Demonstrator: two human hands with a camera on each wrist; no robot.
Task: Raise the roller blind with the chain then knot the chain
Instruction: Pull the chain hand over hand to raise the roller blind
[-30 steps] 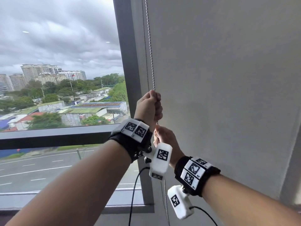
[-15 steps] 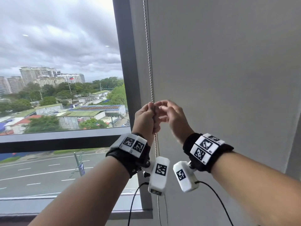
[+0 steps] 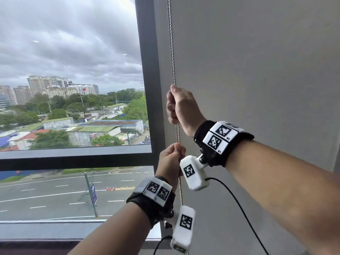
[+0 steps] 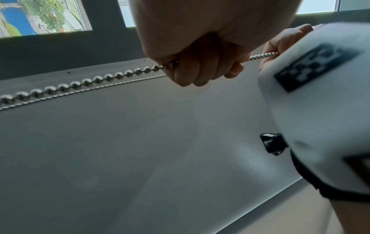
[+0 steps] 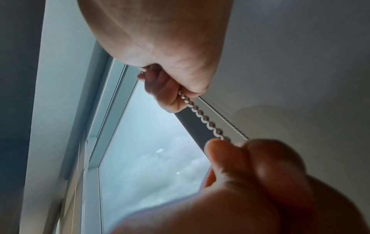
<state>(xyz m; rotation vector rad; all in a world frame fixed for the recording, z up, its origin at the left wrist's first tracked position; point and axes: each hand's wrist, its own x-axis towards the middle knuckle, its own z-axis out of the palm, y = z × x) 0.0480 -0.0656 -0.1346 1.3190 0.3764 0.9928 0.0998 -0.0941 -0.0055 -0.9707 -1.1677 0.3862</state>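
We are in the raising step, hand over hand on the chain. Nearest us, our left hand [image 3: 170, 159] sits low on the bead chain [image 3: 178, 133], fingers curled into a fist round it, the thumb pressed against the index finger at the top where the beads come out. The left wrist view confirms it: the beads run straight through the closed fist, and a second, thinner-looking strand runs just beside them, outside the grip as far as we can tell.

Just above, our right hand [image 3: 181, 104] has the same strand, fingers wrapped round it, thumb tip up along the chain. Between the two fists a short run of chain hangs taut and near vertical.

Further off, the roller blind [image 3: 257, 61] fills the right of the scene, a plain pale grey fabric, flat, its bottom edge out of view, so we judge it barely raised. The chain hangs along its left edge, just right of the dark window frame [image 3: 147, 70]; small silvery metal beads, closely strung.

Next, we reckon, the upper hand pulls down while the lower one lets go and reaches above it. Steady, straight pulls, so the beads do not slip. Knotting comes later.
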